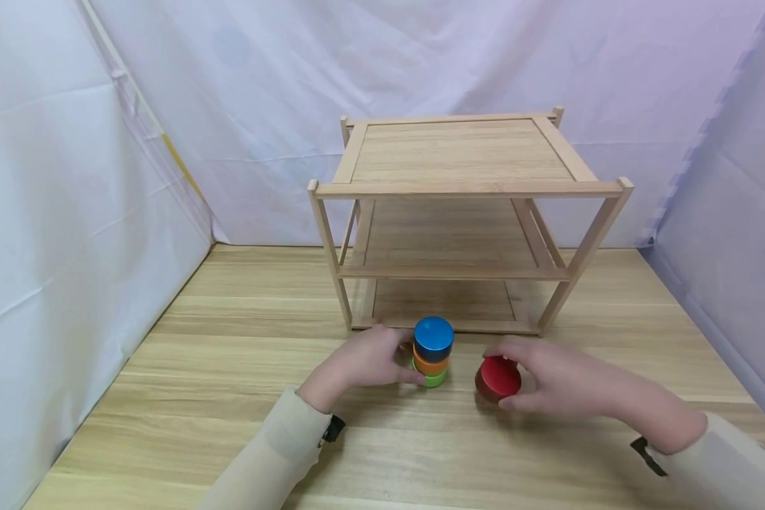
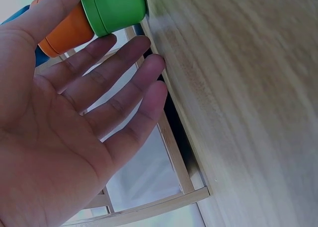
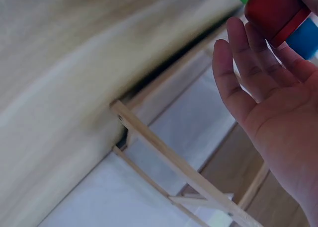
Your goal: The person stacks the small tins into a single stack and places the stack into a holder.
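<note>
Three small round tins stand stacked on the table: a blue tin (image 1: 433,338) on top, an orange tin (image 1: 431,363) in the middle and a green tin (image 2: 117,8) at the bottom. My left hand (image 1: 372,358) reaches the stack from the left, thumb and index finger on either side of the green tin, the other fingers stretched out loosely. To the right of the stack, my right hand (image 1: 551,375) pinches a red tin (image 1: 499,379) between thumb and fingertips. The red tin leans a little; I cannot tell whether it touches the table.
Just behind the tins stands a three-tier wooden shelf (image 1: 468,188), its low front rail close to the stack. Light wood-grain table (image 1: 229,375) spreads around it. White cloth (image 1: 261,106) hangs behind and at both sides.
</note>
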`<state>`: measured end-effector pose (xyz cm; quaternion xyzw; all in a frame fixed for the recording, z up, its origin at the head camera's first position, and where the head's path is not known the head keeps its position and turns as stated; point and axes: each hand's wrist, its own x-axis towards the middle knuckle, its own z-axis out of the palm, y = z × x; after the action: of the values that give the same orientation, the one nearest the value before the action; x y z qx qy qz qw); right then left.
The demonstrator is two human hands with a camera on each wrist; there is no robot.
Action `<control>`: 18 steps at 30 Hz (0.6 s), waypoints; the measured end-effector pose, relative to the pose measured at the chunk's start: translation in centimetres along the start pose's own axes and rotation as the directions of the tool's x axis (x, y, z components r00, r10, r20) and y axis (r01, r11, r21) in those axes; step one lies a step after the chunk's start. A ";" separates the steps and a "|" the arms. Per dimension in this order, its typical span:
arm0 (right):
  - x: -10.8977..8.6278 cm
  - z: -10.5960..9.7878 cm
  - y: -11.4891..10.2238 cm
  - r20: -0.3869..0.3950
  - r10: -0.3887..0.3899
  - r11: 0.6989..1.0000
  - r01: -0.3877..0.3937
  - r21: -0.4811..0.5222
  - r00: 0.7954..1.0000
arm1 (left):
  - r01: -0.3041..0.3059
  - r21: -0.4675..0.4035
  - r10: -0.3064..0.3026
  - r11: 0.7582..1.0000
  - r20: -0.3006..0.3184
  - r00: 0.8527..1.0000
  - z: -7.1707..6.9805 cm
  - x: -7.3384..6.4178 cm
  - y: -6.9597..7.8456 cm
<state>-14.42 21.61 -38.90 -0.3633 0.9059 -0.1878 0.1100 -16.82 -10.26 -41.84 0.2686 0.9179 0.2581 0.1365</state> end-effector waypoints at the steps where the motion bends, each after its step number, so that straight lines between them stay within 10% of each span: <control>1: 0.1 -0.4 0.0 -0.012 0.001 1.000 -0.001 0.010 1.000 | -0.001 0.002 0.001 1.000 -0.001 1.000 0.0 0.0 0.0; 18: 1.9 -6.4 -2.1 -0.230 -0.054 0.999 0.052 -0.012 0.972 | -0.004 0.019 0.004 1.000 0.000 1.000 0.0 0.0 -0.1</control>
<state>-16.62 20.52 -32.30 -0.3634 0.9030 -0.2290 -0.0019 -16.86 -10.38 -41.89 0.2719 0.9197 0.2498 0.1335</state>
